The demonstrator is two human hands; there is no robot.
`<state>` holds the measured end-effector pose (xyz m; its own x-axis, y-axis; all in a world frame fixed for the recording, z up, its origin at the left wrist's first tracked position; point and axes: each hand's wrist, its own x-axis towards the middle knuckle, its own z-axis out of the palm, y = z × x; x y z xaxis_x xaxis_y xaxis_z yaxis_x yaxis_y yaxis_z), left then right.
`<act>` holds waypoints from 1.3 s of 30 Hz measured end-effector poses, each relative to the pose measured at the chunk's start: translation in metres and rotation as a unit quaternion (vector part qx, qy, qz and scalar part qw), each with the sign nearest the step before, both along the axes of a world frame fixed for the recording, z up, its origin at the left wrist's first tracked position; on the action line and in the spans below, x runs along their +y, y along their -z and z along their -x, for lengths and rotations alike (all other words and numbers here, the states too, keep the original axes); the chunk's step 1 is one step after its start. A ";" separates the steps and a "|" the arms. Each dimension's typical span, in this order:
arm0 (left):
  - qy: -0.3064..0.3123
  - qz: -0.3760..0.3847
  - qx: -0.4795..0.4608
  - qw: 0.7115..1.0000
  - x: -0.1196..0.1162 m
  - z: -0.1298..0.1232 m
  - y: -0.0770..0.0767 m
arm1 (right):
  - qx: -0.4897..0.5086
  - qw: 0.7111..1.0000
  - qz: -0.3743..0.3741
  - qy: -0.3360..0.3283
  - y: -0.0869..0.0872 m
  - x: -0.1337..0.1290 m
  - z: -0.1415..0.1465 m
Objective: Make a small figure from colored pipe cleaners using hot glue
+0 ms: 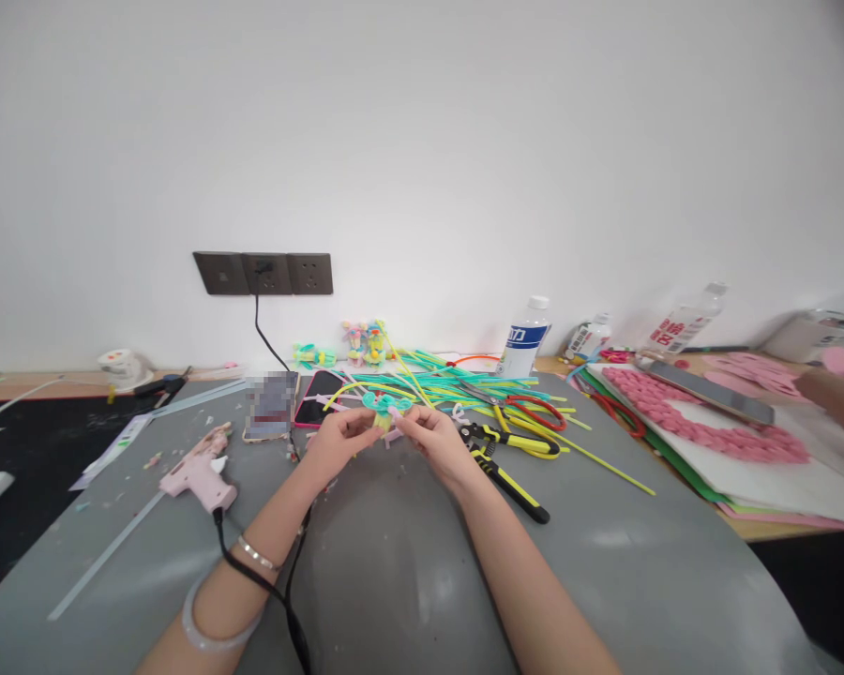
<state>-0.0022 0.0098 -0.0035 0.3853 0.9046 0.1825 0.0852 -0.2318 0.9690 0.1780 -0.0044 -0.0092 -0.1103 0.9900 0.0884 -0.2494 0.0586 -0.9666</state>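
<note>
Both hands meet near the middle of the grey mat [394,562], holding a small pipe-cleaner figure [381,405] in teal, yellow and pink between them. My left hand [344,442] pinches its left side with thumb and forefinger. On the right side, the fingers of my right hand [432,441] are closed on it by a pinkish-lilac part. Just behind the hands lies a spread of teal and yellow pipe cleaners [457,380]. Yellow-and-black pliers [510,478] rest to the right of my right hand.
A pink glue gun [201,476] with a black cord lies left. Two phones [273,405] are behind my left hand. Red-handled scissors [535,411] and a bottle [525,339] stand or lie right. Another person's hand [834,394] reaches in at far right, beside papers and a pink braided ring [647,398].
</note>
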 end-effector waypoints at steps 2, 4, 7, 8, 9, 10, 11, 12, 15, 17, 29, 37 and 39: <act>-0.004 0.001 -0.001 1.000 0.001 0.000 0.001 | 0.003 1.000 0.001 0.003 0.000 0.000 0.000; -0.008 0.007 -0.007 1.000 0.001 0.000 0.001 | 0.006 1.000 0.002 0.007 0.000 0.000 0.000; -0.020 0.022 -0.015 0.999 0.001 0.000 0.001 | 0.010 1.000 0.005 0.014 -0.003 -0.002 0.002; -0.023 0.026 -0.018 0.999 0.001 0.000 0.001 | 0.010 1.000 0.006 0.016 -0.004 -0.002 0.002; -0.026 0.030 -0.022 0.999 0.002 -0.001 0.001 | 0.010 1.000 0.007 0.018 -0.005 -0.002 0.002; -0.029 0.033 -0.025 0.999 0.002 -0.001 0.001 | 0.009 1.000 0.007 0.021 -0.005 -0.002 0.003; -0.032 0.036 -0.027 0.998 0.002 -0.001 0.002 | 0.007 1.000 0.006 0.023 -0.006 -0.002 0.003; -0.033 0.038 -0.028 0.998 0.002 -0.001 0.003 | 0.005 1.000 0.005 0.024 -0.006 -0.002 0.003; -0.023 0.038 -0.029 0.999 0.003 -0.001 0.005 | -0.006 1.000 -0.001 0.029 -0.006 -0.002 0.003; -0.013 0.033 -0.027 0.999 0.003 -0.001 0.005 | -0.012 0.999 -0.005 0.033 -0.006 -0.002 0.003; -0.004 0.013 -0.009 1.000 0.000 -0.001 0.000 | -0.013 1.000 -0.011 0.026 -0.004 -0.002 0.000; 0.000 0.012 -0.005 1.000 -0.002 -0.001 -0.005 | -0.011 1.000 -0.008 0.026 -0.003 0.000 -0.001; 0.001 0.014 -0.006 1.000 -0.003 -0.002 -0.006 | -0.010 1.000 -0.007 0.026 -0.002 0.000 -0.001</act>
